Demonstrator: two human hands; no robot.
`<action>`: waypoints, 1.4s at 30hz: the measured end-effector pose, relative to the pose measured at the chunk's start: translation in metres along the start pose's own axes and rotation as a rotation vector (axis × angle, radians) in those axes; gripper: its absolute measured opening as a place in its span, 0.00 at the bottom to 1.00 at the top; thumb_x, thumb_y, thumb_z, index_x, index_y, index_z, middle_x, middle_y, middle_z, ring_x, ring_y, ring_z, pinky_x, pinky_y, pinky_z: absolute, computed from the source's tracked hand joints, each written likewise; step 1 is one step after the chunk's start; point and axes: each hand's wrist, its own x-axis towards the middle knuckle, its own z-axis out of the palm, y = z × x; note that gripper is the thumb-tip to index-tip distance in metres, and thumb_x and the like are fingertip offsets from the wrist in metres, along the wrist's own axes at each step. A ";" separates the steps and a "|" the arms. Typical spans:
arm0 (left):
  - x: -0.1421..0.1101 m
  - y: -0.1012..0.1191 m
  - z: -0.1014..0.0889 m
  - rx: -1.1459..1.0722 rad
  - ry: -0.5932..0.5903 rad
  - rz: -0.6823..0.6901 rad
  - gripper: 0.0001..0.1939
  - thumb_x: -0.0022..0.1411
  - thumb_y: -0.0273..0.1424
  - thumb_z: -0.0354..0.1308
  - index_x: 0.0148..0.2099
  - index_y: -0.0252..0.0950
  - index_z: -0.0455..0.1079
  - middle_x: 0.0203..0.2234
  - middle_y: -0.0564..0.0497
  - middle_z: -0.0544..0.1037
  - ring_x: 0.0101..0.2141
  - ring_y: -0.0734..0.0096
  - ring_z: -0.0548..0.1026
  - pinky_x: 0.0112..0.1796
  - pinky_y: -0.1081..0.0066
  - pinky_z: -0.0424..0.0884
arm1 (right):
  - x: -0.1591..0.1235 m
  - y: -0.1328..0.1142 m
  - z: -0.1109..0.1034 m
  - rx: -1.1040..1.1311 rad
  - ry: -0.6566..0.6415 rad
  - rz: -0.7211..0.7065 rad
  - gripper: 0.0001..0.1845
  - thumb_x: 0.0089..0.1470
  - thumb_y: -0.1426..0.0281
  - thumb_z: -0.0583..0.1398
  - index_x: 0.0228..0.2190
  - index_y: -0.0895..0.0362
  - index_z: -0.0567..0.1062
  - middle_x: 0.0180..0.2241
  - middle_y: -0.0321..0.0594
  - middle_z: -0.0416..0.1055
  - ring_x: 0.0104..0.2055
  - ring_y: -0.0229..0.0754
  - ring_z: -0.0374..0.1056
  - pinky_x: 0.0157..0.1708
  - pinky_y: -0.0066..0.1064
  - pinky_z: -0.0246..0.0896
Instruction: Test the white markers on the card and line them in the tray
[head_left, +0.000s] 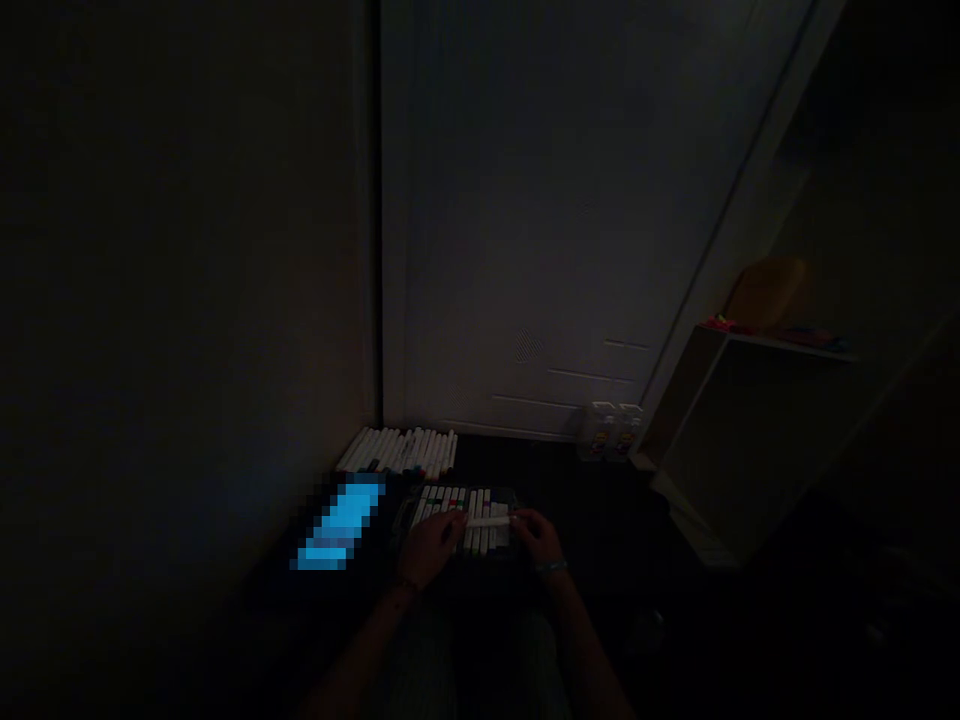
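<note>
A white marker (489, 521) lies sideways between my two hands, above a case of markers. My left hand (429, 548) is closed on its left end. At the other end, the fingers of my right hand (540, 539) pinch it. Below, the case (405, 512) holds several white markers (478, 497) standing side by side, some with coloured bands. The dim light hides the finer detail of the fingers and the case's lower edge.
Several more white markers (409, 450) lie in a row at the back left of the dark table (592, 515). A glowing, pixelated screen (341, 522) is left of the case. Two clear packages (598, 432) stand at the back right, beside a shelf unit (686, 400).
</note>
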 end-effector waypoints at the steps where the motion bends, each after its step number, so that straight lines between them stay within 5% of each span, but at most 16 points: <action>1: 0.000 0.002 -0.001 -0.003 -0.002 -0.001 0.16 0.60 0.41 0.44 0.43 0.40 0.68 0.36 0.52 0.75 0.37 0.70 0.72 0.38 0.72 0.64 | 0.000 0.000 0.000 -0.005 0.006 -0.007 0.18 0.44 0.56 0.60 0.32 0.57 0.74 0.32 0.41 0.73 0.36 0.44 0.67 0.35 0.32 0.61; 7: -0.002 0.011 -0.008 0.022 -0.036 -0.011 0.16 0.59 0.40 0.45 0.45 0.42 0.66 0.30 0.54 0.75 0.30 0.71 0.72 0.31 0.74 0.64 | -0.003 0.001 0.000 0.008 0.038 -0.003 0.18 0.45 0.55 0.58 0.30 0.58 0.74 0.29 0.40 0.72 0.32 0.42 0.66 0.31 0.29 0.61; 18: 0.000 -0.005 0.003 -0.050 -0.011 0.006 0.16 0.61 0.39 0.41 0.44 0.41 0.67 0.40 0.53 0.74 0.40 0.70 0.71 0.41 0.72 0.64 | -0.001 0.000 0.001 -0.023 0.039 -0.005 0.20 0.43 0.52 0.58 0.26 0.58 0.74 0.25 0.37 0.71 0.30 0.40 0.65 0.30 0.27 0.59; 42: -0.001 0.008 -0.005 -0.011 -0.066 -0.032 0.15 0.59 0.40 0.44 0.42 0.41 0.67 0.36 0.54 0.75 0.35 0.71 0.71 0.38 0.73 0.64 | -0.004 -0.004 0.003 -0.055 0.045 -0.043 0.18 0.46 0.55 0.57 0.24 0.58 0.71 0.23 0.35 0.67 0.28 0.38 0.63 0.28 0.26 0.57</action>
